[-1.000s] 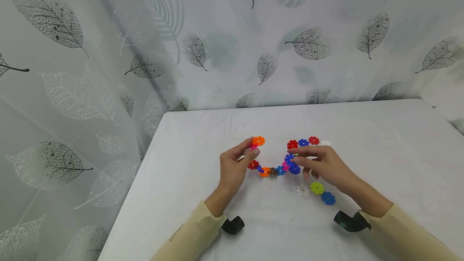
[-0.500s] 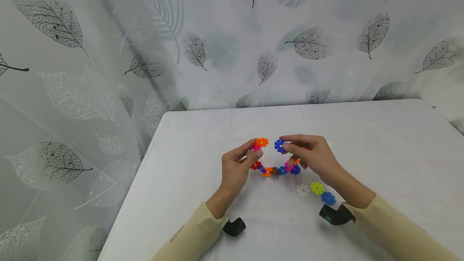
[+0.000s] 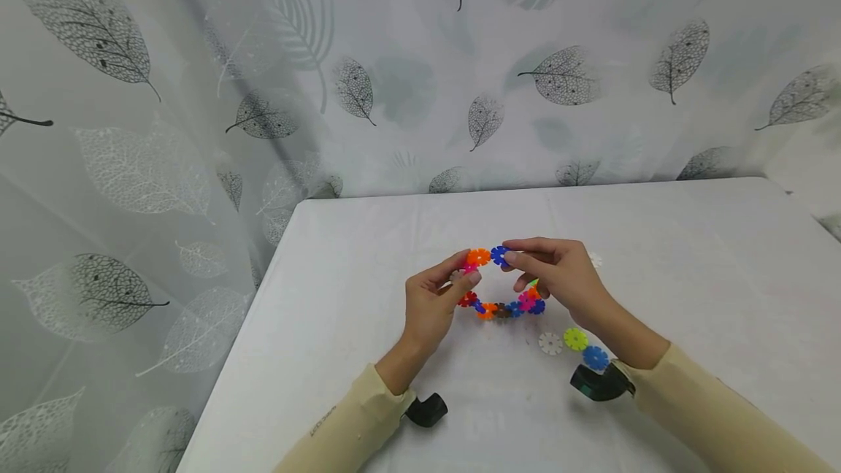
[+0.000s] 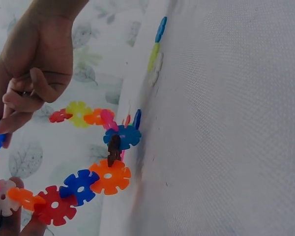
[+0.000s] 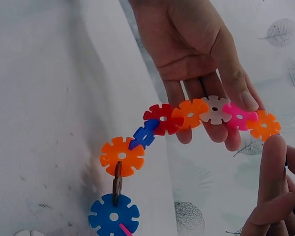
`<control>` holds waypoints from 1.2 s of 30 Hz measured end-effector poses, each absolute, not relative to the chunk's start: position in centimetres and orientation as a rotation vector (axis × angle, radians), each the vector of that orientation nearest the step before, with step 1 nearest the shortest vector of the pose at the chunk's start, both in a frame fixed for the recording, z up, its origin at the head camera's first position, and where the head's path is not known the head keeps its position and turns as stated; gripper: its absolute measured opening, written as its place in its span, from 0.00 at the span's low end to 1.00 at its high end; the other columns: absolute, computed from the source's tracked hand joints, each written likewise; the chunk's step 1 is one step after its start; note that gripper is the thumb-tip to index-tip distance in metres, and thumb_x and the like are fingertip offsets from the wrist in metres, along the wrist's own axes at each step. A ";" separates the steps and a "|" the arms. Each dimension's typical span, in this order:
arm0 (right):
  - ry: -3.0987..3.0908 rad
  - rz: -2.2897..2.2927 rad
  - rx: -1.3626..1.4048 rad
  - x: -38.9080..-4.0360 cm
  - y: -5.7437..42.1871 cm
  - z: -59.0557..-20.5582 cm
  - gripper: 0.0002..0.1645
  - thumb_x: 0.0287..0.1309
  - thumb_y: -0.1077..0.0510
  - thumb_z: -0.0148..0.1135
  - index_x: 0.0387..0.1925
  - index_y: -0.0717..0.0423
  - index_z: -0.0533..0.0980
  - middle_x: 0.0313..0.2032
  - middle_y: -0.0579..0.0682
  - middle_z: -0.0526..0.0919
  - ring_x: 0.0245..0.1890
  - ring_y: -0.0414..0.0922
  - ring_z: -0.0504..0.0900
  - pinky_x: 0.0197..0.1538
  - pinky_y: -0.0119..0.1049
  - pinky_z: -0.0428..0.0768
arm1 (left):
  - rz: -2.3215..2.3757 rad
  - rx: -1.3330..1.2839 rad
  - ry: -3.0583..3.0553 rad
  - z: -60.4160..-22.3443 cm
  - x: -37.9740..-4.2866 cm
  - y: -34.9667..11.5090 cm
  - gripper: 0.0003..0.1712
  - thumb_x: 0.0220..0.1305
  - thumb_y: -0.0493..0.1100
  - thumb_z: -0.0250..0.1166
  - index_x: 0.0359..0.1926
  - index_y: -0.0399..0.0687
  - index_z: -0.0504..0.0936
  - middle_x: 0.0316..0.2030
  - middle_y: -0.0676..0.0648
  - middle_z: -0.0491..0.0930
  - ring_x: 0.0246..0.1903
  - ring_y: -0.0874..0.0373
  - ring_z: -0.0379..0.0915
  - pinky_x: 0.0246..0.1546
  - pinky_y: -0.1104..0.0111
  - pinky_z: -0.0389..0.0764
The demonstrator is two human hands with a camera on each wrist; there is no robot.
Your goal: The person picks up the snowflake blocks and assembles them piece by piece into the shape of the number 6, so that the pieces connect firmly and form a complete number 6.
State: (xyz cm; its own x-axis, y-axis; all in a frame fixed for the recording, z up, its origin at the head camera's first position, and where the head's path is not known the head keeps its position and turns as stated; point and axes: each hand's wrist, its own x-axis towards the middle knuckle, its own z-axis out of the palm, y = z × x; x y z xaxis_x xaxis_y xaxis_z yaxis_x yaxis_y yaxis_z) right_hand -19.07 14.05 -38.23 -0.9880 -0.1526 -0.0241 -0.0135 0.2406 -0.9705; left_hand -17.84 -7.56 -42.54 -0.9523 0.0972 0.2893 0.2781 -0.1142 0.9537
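Observation:
In the head view, my left hand (image 3: 430, 305) pinches a curved chain of slotted plastic flower discs near its upper end. An orange disc (image 3: 479, 257) forms that end, just beyond the fingertips. My right hand (image 3: 568, 272) pinches a blue disc (image 3: 498, 256) between thumb and finger, edge right at the orange disc. Below the hands the chain sags, with a brown disc (image 4: 114, 150) set crosswise between an orange and a blue one. The right wrist view shows white (image 5: 216, 109) and pink discs (image 5: 240, 117) lying across the left fingers; right fingers hide the blue disc there.
Loose white (image 3: 550, 344), yellow-green (image 3: 575, 339) and blue discs (image 3: 596, 358) lie on the white-covered table (image 3: 709, 268) near the right wrist. Another white disc (image 3: 594, 260) shows behind the right hand. A leaf-patterned curtain (image 3: 394, 115) hangs along the back and left.
My right hand has moved left and slightly up, bringing the blue disc against the orange end disc. My left hand has shifted slightly right with the chain.

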 end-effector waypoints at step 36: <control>2.338 -1.822 -0.350 -19.4 14.2 -38.3 0.26 0.63 0.52 0.71 0.58 0.60 0.81 0.37 0.56 0.85 0.28 0.49 0.84 0.26 0.34 0.78 | -2.019 -0.547 -2.098 -43.0 -17.8 -7.5 0.22 0.68 0.37 0.67 0.62 0.41 0.80 0.56 0.50 0.82 0.56 0.58 0.79 0.55 0.62 0.80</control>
State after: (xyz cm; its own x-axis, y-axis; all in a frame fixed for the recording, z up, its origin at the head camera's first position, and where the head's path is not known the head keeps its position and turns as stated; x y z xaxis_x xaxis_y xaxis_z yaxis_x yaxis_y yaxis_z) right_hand -19.36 14.22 -38.33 -0.9603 -0.2782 0.0198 -0.0872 0.2318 -0.9689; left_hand -17.81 -7.50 -42.96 -0.9163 0.1384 0.3758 0.3809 0.0109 0.9246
